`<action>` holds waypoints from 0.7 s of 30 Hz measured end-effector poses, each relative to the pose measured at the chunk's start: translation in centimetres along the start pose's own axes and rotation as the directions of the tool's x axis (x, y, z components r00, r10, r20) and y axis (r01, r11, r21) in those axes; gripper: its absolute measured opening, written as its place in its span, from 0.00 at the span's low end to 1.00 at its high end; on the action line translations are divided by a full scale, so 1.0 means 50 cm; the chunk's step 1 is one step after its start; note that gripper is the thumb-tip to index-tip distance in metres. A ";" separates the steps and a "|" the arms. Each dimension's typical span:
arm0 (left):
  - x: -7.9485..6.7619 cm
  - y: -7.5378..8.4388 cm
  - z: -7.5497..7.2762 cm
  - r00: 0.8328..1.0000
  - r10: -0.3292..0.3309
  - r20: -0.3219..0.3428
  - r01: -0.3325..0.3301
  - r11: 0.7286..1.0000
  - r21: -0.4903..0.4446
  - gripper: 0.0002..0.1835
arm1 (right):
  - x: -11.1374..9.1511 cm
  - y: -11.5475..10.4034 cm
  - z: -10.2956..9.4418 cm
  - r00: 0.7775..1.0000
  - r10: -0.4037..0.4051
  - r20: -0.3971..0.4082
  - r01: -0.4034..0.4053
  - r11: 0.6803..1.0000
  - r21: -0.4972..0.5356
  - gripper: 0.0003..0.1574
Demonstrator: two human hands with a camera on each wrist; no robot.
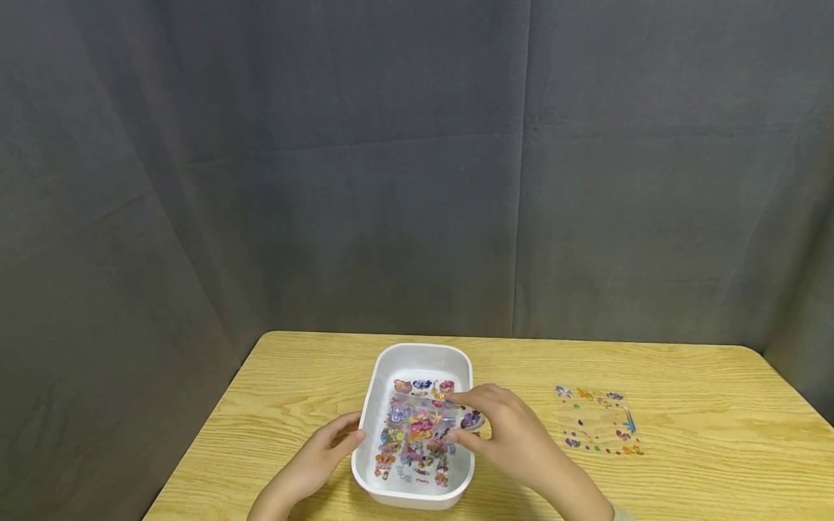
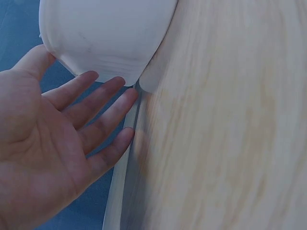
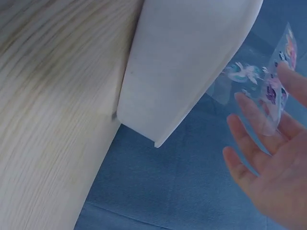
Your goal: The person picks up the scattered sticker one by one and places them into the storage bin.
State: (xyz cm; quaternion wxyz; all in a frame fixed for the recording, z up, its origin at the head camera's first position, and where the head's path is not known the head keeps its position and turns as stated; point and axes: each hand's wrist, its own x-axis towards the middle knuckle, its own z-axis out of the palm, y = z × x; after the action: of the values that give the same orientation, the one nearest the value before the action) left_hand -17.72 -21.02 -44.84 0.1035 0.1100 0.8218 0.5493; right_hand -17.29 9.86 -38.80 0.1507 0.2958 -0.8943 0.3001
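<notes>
A white plastic tray (image 1: 412,496) holds several clear sheets printed with colourful cartoon stickers (image 1: 391,436). Over its right side, my right hand (image 1: 511,427) pinches a transparent sticker sheet (image 3: 275,93) between thumb and fingers. In the right wrist view this sheet is bent, with pink and purple figures on it. My left hand (image 1: 322,456) rests against the tray's left wall, thumb at the rim. The left wrist view shows the left fingers (image 2: 103,100) spread and nearly straight beside the tray's outer wall.
Another clear sticker sheet (image 1: 598,421) lies flat on the wooden table (image 1: 710,434), right of the tray. Grey cloth (image 1: 391,181) hangs behind the table's far edge and at its sides.
</notes>
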 end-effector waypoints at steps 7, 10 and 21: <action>-0.001 0.001 0.000 1.000 0.013 0.003 -0.013 1.000 0.002 0.31 | -0.003 -0.014 0.008 0.998 -0.029 0.062 0.032 0.999 -0.043 0.26; -0.003 0.003 -0.002 1.000 0.015 0.007 -0.015 1.000 -0.005 0.31 | -0.005 -0.019 0.015 0.995 -0.052 0.083 0.059 0.995 -0.077 0.27; 0.000 0.002 0.002 1.000 0.014 -0.006 -0.014 1.000 0.002 0.31 | -0.018 -0.029 0.044 0.983 -0.060 0.175 0.077 0.992 -0.096 0.28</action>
State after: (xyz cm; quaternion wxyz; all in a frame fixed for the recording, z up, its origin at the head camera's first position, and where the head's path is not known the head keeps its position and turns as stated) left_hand -17.70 -20.90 -44.78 0.0971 0.1141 0.8218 0.5497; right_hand -15.89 7.93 -40.22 0.0980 0.3431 -0.9074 0.2219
